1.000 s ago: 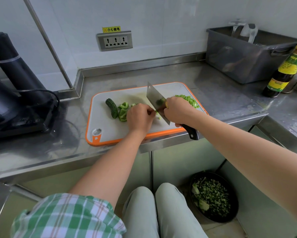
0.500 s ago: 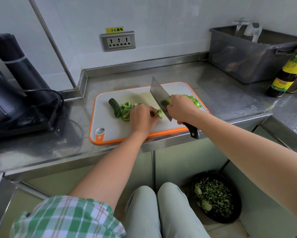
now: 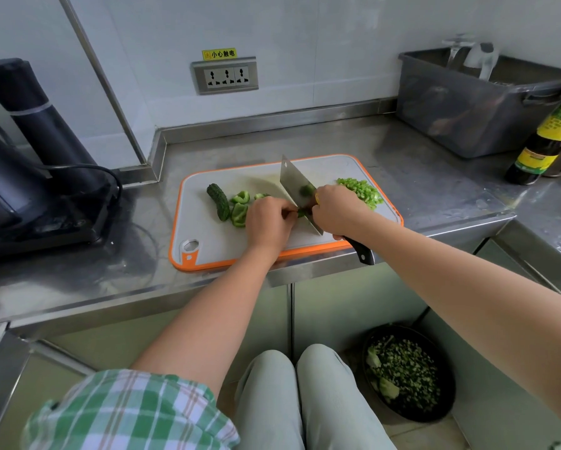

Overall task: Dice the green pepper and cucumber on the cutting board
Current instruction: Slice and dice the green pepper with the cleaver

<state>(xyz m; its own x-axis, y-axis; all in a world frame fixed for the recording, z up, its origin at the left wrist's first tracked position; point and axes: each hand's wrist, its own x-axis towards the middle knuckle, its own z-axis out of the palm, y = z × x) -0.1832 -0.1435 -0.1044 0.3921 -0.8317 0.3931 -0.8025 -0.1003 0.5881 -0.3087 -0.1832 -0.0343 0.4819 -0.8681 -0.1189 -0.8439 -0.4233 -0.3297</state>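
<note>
Fingers (image 3: 288,213) of left hand (image 3: 267,224) curled, pinning green pepper strip (image 3: 301,212) to orange-rimmed cutting board (image 3: 207,245). Right hand (image 3: 337,209) wrapped round cleaver (image 3: 293,185) handle, blade edge down at the strip, just beside left knuckles. Whole cucumber (image 3: 218,203) and pepper chunks (image 3: 239,210) at board's left; diced pepper (image 3: 363,191) at right.

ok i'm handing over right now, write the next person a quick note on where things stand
Right hand grips the cleaver, blade over the cutting board.
Left hand pinches a pepper strip at the blade.
Done: diced pepper pile at the board's right end.
Left: that strip, the pepper chunks and the cucumber at the left end, not yet diced.
</note>
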